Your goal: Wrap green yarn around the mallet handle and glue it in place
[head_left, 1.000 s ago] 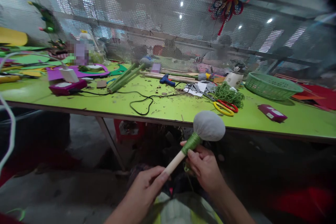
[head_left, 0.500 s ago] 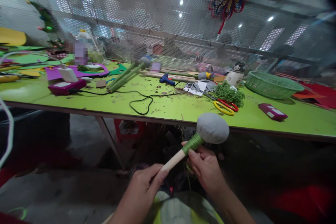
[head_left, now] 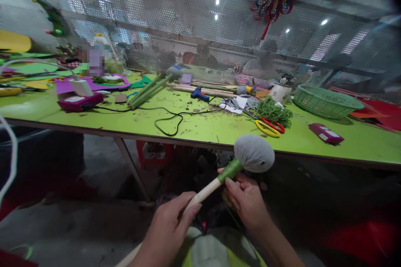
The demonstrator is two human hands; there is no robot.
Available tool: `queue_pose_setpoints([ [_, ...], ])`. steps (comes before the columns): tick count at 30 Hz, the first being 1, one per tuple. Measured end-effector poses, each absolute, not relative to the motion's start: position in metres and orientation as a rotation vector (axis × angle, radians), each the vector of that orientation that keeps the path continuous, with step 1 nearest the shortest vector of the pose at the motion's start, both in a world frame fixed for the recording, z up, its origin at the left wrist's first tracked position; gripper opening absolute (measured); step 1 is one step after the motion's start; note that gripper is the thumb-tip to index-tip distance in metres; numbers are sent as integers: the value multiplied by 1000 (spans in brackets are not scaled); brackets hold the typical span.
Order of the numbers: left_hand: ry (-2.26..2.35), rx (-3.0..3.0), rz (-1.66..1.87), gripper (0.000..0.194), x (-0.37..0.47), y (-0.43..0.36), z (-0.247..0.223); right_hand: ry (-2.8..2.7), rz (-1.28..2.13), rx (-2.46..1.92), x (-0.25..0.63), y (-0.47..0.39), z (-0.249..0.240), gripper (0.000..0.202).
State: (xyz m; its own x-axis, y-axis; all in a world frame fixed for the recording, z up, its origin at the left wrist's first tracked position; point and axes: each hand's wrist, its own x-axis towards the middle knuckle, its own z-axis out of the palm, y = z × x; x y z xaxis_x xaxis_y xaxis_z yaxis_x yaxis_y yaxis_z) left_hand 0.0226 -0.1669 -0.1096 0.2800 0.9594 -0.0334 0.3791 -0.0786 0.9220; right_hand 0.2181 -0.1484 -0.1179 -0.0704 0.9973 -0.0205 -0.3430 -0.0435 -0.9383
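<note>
In front of the table edge I hold a pale wooden stick point(head_left: 205, 191) that slants up to the right. Its top end carries a rounded head covered in grey cloth point(head_left: 253, 153), with a small dark spot on it. Green string point(head_left: 230, 171) is wound tightly round the stick just below this head. My left hand point(head_left: 172, 223) is closed round the bare stick lower down. At the wound part, my right hand point(head_left: 247, 198) is closed, thumb and fingers pinching the green string, whose loose strand hangs beneath. Some of its fingers are hidden behind the stick.
On the green table point(head_left: 200, 127) lie scissors point(head_left: 269, 127), a bundle of green string point(head_left: 272, 110), a blue glue gun point(head_left: 199, 94) with a black cord, and two purple boxes. A green basket point(head_left: 327, 102) stands at the right, green stalks point(head_left: 150, 91) left of centre.
The stick has turned about its length, so a dark spot now shows on the grey head. My left thumb has shifted slightly along the stick. The right hand stays at the winding.
</note>
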Motion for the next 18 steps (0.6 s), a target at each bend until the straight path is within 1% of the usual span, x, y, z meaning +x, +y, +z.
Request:
queue_pose_setpoints([
  [2,1173,1536,736,31,19,-169,-106,-997,1436,-938,220,-150,-116,31],
  [6,871,1011,454,37,13,-170,-100,-1045,1470,-864,220,-154,-110,29],
  [9,757,866,425,38,15,-168,-103,-1030,1478,-830,219,-154,-109,26],
  [12,912,1088,482,43,19,-164,-110,-986,1452,-868,217,-150,-112,23],
  [16,1275,1617,826,30,24,-164,-113,-935,1415,-895,216,-148,-115,20],
  [18,1282,1683,850,31,24,-167,-111,-941,1412,-880,217,-149,-115,20],
])
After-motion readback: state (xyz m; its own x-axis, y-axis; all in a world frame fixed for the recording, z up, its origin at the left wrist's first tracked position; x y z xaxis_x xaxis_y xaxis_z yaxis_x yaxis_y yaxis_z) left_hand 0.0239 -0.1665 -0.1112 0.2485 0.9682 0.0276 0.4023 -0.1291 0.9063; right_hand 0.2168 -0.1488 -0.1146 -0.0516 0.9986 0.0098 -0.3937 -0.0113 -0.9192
